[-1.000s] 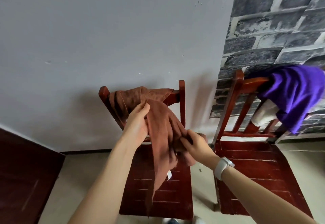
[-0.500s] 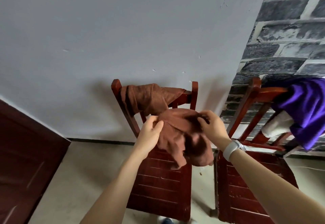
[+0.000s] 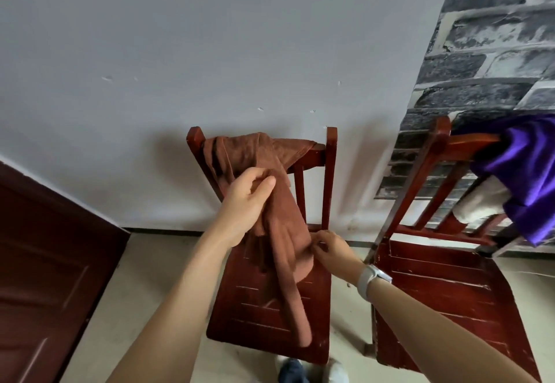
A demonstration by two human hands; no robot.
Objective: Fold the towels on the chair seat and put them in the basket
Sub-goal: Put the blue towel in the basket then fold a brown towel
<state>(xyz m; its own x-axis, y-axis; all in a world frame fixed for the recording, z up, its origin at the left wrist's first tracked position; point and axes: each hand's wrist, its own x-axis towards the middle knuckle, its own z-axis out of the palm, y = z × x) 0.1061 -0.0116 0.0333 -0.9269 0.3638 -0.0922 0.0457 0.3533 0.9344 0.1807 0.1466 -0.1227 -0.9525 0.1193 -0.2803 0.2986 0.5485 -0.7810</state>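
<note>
Against the grey wall, above the red chair (image 3: 270, 307), my left hand (image 3: 244, 202) now grips the brown towel (image 3: 285, 241) high while my right hand (image 3: 329, 249) pinches its edge lower, so the bunched cloth has dropped long, ready to be spread for folding.

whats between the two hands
In the head view, the brown towel hangs between the left hand, gripping it high, and the right hand, pinching its edge.
</note>
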